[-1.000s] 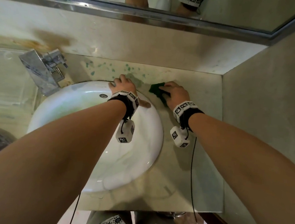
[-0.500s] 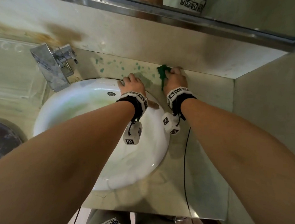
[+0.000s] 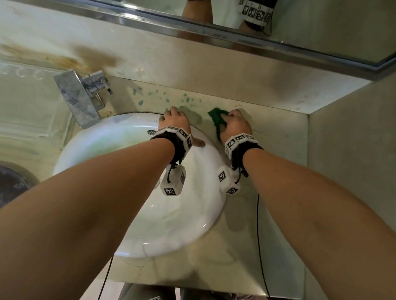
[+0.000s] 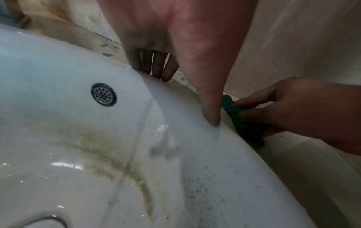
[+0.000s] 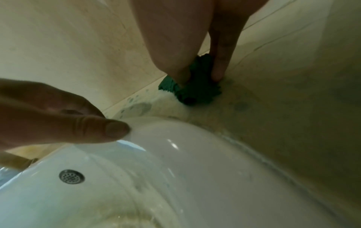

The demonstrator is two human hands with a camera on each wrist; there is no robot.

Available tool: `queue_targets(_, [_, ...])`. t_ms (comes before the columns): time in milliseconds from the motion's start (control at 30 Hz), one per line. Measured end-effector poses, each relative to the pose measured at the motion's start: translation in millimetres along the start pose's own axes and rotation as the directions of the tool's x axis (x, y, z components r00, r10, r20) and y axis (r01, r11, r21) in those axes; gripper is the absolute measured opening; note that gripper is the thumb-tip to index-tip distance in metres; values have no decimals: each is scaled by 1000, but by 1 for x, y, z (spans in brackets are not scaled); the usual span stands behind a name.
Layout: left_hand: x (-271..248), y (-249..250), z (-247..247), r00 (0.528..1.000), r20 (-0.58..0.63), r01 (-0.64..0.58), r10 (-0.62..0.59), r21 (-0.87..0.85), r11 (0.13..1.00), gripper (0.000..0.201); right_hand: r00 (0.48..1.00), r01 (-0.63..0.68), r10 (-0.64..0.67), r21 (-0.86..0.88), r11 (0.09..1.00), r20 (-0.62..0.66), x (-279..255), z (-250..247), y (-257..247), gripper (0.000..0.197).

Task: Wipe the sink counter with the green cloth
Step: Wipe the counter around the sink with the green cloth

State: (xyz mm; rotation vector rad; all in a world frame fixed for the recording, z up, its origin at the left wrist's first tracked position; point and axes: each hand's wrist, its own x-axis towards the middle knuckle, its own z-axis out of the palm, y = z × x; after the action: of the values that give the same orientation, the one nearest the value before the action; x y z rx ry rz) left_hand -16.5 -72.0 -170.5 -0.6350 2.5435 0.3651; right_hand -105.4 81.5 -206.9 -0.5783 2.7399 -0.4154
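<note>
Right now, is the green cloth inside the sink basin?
No, the green cloth lies on the counter behind the white basin, pressed down by the right hand.

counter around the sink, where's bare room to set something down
Bare: the counter between the sink and the right wall, and the front strip below the sink. Crowded: the back strip, holding the right hand with the green cloth, left hand, faucet.
</note>
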Motion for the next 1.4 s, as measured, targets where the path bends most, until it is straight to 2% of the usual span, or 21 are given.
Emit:
queue_targets(100, [1,-14,-7,999,-32,23,-23,-10,1000,106,998,-60,60,-11,998,19,3,-6,-2,39])
queue_targets(233, [4,-41,-12,996,-50,70,-68,28,997,108,978,-195,203,140,971,-47,7,-10,-5,38])
queue_targets(333, [9,-62,-13,996,-56,68,-65,61,996,109,963,-198,230,211,957,-142,4,-4,-8,35])
queue_targets(400, [12,-71,-12,998,-61,37,-32,82,996,108,957,-208,246,230,951,-154,2,2,-11,36])
queue_targets(533, [17,-74,-13,996,-81,-23,35,149,989,104,971,-204,222,182,962,-90,4,7,-19,43])
queue_targets(700, [24,-75,-13,996,-72,-35,47,166,986,103,994,-105,106,120,987,-7,12,14,-34,51])
queue_targets(800, [25,-77,-10,994,-84,-51,67,176,983,103,995,-84,78,117,990,56,21,18,-48,53])
queue_targets(1033, [26,-77,-11,995,-79,-43,56,161,986,107,994,-37,24,125,992,108,41,28,-86,48])
queue_targets(1167, [24,-77,-12,994,-82,-53,67,158,986,105,991,15,-28,96,995,132,45,26,-90,48])
queue_targets(1267, [24,-77,-14,995,-80,-48,61,153,987,104,992,4,-15,88,996,122,44,22,-82,48])
queue_targets(1400, [24,-78,-15,995,-77,-54,66,153,987,101,992,-70,66,35,997,112,39,12,-58,50])
